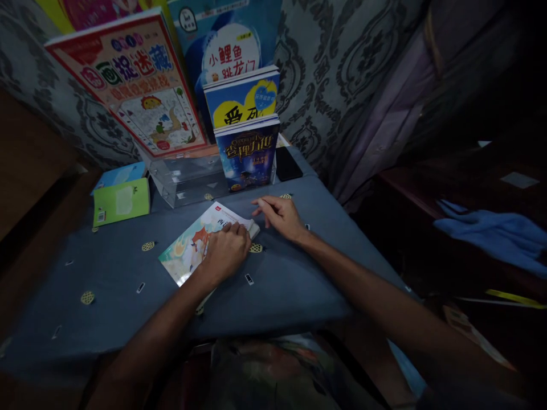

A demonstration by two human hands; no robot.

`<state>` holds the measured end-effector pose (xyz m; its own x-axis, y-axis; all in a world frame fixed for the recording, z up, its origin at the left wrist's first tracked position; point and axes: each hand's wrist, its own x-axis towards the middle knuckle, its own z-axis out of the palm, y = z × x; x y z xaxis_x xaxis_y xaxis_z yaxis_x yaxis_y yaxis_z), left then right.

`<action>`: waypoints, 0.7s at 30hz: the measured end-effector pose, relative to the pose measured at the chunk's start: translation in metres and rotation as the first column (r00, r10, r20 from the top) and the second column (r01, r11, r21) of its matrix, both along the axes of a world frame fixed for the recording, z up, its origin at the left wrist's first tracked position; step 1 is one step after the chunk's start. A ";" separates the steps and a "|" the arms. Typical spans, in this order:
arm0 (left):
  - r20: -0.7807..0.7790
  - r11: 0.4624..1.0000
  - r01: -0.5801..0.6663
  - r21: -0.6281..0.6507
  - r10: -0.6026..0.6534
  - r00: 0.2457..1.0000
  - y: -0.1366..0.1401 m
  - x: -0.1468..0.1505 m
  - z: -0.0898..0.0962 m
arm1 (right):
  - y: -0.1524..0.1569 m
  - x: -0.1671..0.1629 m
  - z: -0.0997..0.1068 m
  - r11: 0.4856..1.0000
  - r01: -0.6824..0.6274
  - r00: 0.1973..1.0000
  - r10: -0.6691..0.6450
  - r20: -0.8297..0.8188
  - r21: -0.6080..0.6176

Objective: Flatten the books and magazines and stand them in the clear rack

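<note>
A paperback book (188,249) with a white, green and orange illustrated cover lies at a slant on the table. My left hand (228,250) rests on its right part, fingers curled over the cover near the right edge, gripping it. The cover's upper right corner bends up slightly, and pages show beneath. My right hand (280,216) is just right of that corner, holding nothing. Its fingers are loosely bent and apart, with the index finger pointing left towards the book.
A clear acrylic stand (171,176) at the back holds a red-bordered book (141,85), a dark blue book (248,154) and others. A black phone (288,164) lies right of it. A green booklet (122,202) is at left. Blue cloth (496,233) hangs at right.
</note>
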<state>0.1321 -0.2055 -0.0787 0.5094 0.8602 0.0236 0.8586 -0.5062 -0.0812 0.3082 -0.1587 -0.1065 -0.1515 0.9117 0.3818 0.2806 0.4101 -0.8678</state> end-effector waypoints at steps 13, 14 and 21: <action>0.019 1.000 0.015 0.019 -0.015 1.000 0.000 -0.007 -0.006 | -0.005 -0.003 0.004 0.932 -0.298 0.928 0.333 0.167 -0.205; 0.024 1.000 0.021 0.008 -0.021 0.999 0.002 -0.011 -0.005 | -0.005 -0.003 0.004 0.928 -0.301 0.921 0.343 0.185 -0.218; 0.045 0.984 -0.173 -0.050 0.176 0.983 0.025 -0.055 0.007 | 0.002 -0.001 0.000 0.966 -0.222 0.907 0.255 0.336 -0.133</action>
<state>0.0769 -0.1805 -0.0721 0.3506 0.9365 0.0035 0.9364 -0.3505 -0.0170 0.3068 -0.1567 -0.1067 -0.4768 0.8595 0.1842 0.4745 0.4281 -0.7692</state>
